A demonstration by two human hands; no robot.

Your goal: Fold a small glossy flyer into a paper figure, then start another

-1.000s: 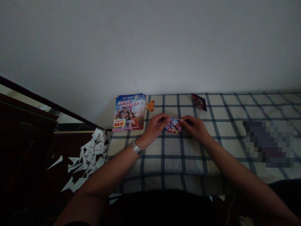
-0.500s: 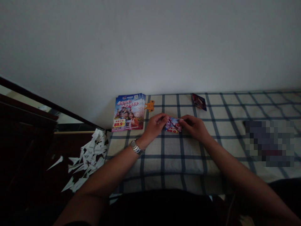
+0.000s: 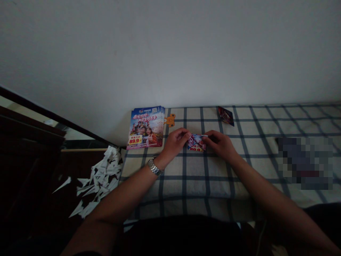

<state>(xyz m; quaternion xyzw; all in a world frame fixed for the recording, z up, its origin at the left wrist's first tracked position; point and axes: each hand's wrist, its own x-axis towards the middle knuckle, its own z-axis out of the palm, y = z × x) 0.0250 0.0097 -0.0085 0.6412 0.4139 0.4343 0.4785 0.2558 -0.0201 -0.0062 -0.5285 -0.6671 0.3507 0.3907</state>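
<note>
Between my two hands is a small folded flyer [image 3: 196, 143], printed in blue, pink and yellow with part of a price showing. My left hand [image 3: 176, 140], with a metal watch [image 3: 155, 166] on its wrist, pinches the flyer's upper left corner. On the other side my right hand [image 3: 218, 143] grips its right edge, where a thin white strip of the edge shows. To the left lies a stack of matching unfolded flyers [image 3: 145, 128]. A dark folded paper piece [image 3: 226, 116] rests farther back on the right.
A checked cloth [image 3: 170, 185] covers the surface, which meets a white wall [image 3: 170, 53] at the back. Many white folded paper pieces [image 3: 103, 174] are heaped on the floor at left. A blurred-out dark item [image 3: 303, 161] lies at right. An orange bear figure [image 3: 169, 120] is beside the stack.
Almost nothing differs. Both hands keep their hold on the folded flyer, which has shifted very slightly downward.
</note>
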